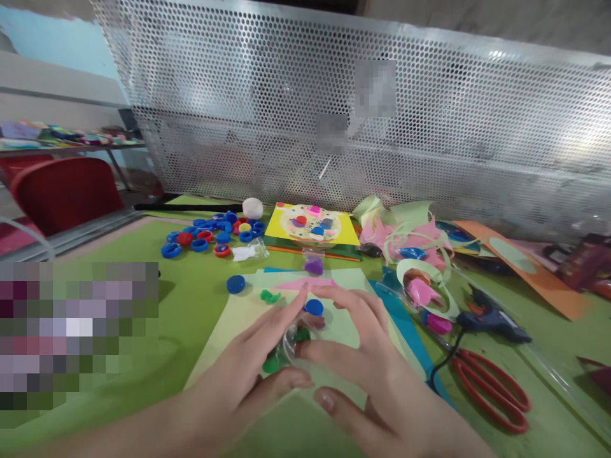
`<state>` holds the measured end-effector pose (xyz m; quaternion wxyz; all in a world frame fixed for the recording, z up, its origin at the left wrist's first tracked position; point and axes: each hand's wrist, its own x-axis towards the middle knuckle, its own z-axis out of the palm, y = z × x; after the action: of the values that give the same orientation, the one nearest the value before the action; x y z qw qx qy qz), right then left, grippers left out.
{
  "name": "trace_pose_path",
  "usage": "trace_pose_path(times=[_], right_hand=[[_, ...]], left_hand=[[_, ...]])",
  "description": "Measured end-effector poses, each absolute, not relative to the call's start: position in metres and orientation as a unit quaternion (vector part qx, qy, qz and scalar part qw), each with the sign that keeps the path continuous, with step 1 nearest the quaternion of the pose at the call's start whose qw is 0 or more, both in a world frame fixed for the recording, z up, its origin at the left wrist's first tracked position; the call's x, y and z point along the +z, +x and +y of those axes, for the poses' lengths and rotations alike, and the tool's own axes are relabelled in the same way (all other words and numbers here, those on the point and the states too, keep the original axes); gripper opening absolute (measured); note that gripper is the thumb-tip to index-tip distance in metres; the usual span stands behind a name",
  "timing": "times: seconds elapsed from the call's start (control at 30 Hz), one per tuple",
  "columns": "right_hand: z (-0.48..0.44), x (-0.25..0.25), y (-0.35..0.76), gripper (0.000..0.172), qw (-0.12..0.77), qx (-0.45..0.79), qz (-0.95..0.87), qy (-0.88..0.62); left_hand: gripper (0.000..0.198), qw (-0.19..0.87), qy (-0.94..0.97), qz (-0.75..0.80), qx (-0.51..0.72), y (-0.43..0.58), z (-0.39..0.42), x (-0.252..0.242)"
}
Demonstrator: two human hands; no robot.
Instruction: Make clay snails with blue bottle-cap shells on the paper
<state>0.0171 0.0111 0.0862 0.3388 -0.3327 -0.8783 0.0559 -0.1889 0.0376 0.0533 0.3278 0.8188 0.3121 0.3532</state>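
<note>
My left hand (248,359) is over a pale green sheet of paper (224,337), fingers stretched out and thumb apart. Facing it, my right hand (367,356) has bent, spread fingers. Between them is a clear plastic packet (289,343) with green modelling clay (272,364), partly hidden by the fingers; one right finger seems to touch it. Just beyond the fingertips lie a blue bottle cap (314,308) and a pink paper piece (310,284). A small lump of green clay (270,296) rests left of them, and a purple clay packet (314,263) lies farther back.
Several blue and red bottle caps (199,245) are at the back left, near a white ball (252,208). A decorated yellow card (272,230) lies at the back. On the right are paper scraps (382,232), a glue gun (494,321) and red-handled scissors (491,388). A perforated metal panel (248,127) stands behind.
</note>
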Motion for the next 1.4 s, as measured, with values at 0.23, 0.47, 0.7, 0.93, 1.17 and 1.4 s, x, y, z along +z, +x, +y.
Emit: trace_pose_path(times=[0.23,0.47,0.7,0.93,1.17,1.4], right_hand=[[0.012,0.083,0.019,0.028,0.366,0.017,-0.867,-0.338],[0.010,0.080,0.012,0.026,0.357,0.081,-0.870,-0.330],[0.020,0.075,0.013,0.047,0.453,0.242,-0.786,-0.344],[0.019,0.078,0.002,0.009,0.505,0.317,-0.727,-0.340],[0.020,0.079,0.005,0.014,0.530,0.244,-0.699,-0.415],[0.018,0.077,0.004,0.011,0.505,0.268,-0.694,-0.438]], left_hand=[[0.063,0.455,0.753,0.313,0.358,-0.194,0.033,0.057],[0.085,0.540,0.728,0.269,0.326,-0.186,0.029,0.062],[0.062,0.650,0.656,0.162,0.347,-0.187,0.026,0.057],[0.035,0.577,0.693,0.239,0.360,-0.185,0.030,0.059],[0.021,0.415,0.731,0.376,0.390,-0.189,0.042,0.069],[0.024,0.328,0.766,0.422,0.357,-0.192,0.044,0.065]])
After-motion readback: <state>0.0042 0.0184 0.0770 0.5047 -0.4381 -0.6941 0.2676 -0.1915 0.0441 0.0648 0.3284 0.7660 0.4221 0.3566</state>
